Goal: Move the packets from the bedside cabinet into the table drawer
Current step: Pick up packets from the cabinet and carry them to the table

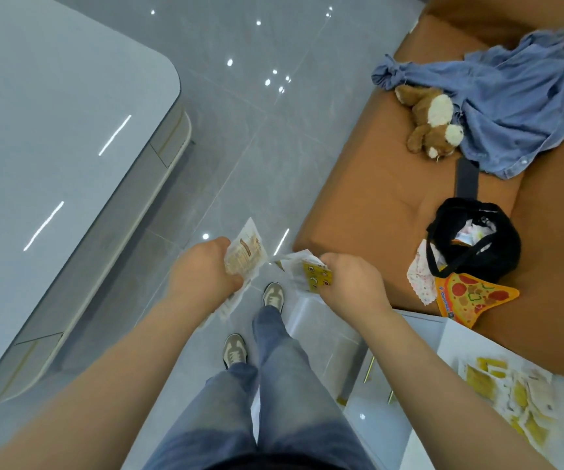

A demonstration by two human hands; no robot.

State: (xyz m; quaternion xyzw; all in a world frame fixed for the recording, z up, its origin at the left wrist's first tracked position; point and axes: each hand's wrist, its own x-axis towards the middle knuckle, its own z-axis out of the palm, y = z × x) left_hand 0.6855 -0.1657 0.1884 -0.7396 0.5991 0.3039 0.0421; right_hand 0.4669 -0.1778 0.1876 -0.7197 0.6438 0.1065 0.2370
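Note:
My left hand (202, 273) is shut on a white and tan packet (245, 254), held over the floor in front of me. My right hand (355, 279) is shut on a few white and yellow packets (311, 274). Several more yellow and white packets (508, 398) lie on top of the white bedside cabinet (409, 337) at the lower right. The white table (53, 137) with rounded corners fills the left; its drawer fronts (167, 144) along the side look shut.
An orange bed (375, 184) at the right carries a blue shirt (511, 106), a brown plush toy (430, 120), a black bag (474, 239) and a pizza-shaped item (470, 296). Glossy grey floor tiles (240, 113) run between table and bed. My legs and shoes stand below my hands.

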